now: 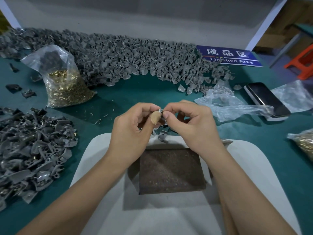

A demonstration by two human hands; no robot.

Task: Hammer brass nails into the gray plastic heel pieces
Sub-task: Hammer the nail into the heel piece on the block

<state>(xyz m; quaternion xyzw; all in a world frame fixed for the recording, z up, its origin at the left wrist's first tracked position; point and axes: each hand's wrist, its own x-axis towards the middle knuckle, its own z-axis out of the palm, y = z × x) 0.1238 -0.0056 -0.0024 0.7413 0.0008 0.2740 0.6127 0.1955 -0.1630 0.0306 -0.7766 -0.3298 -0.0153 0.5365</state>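
Note:
My left hand [133,129] and my right hand [191,126] meet fingertip to fingertip above the green table. Between them they pinch a small gray heel piece [160,122]; a shiny metal tip [160,110] shows at the top, too small to tell if it is a nail. My left thumb wears a tan plaster. Another gray heel piece [163,136] lies just below the hands. A dark, pitted block [171,172] sits on a white pad [94,150] under my wrists. A clear bag of brass nails [66,87] stands at the left. No hammer is visible.
A long heap of gray heel pieces [118,55] runs along the back, and a second heap [32,150] lies at the left. A blue "Finished Area" sign [228,55], crumpled clear plastic [227,104], a phone [265,99] and another nail bag [304,143] are at the right.

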